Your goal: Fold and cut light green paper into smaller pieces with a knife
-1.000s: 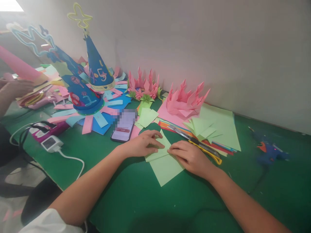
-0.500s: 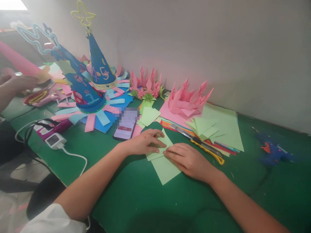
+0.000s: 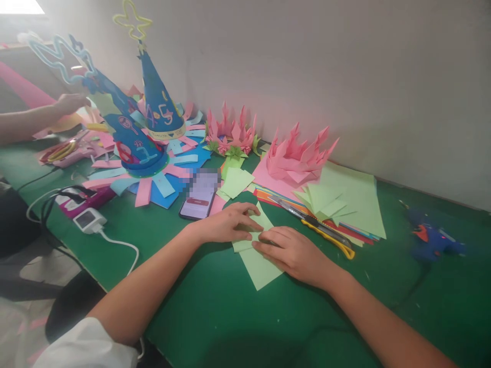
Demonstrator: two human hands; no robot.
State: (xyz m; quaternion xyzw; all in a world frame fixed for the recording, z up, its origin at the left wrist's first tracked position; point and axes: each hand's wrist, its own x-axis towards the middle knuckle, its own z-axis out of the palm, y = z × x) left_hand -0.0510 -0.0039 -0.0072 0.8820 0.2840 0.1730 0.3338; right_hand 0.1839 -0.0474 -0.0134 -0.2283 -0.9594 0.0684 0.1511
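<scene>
A light green paper sheet point(image 3: 260, 266) lies on the green table point(image 3: 215, 317), partly folded over itself. My left hand point(image 3: 226, 225) rests flat on its upper left part, fingers spread. My right hand point(image 3: 293, 250) lies on the fold from the right, fingers stretched out and pressing the crease, fingertips almost meeting those of the left hand. Just behind my right hand lies a yellow utility knife point(image 3: 326, 236).
A phone point(image 3: 199, 197) lies left of my hands. Behind it are blue paper cone hats point(image 3: 161, 110), pink paper crowns point(image 3: 297, 156), and a stack of coloured sheets point(image 3: 345, 202). A blue glue gun point(image 3: 431, 237) sits right; a charger with cable point(image 3: 90, 220) sits left. Another person's hand point(image 3: 69, 105) reaches in at far left.
My right hand has slid left along the fold toward my left hand. The other person's hand at far left has moved up and right toward the blue hat.
</scene>
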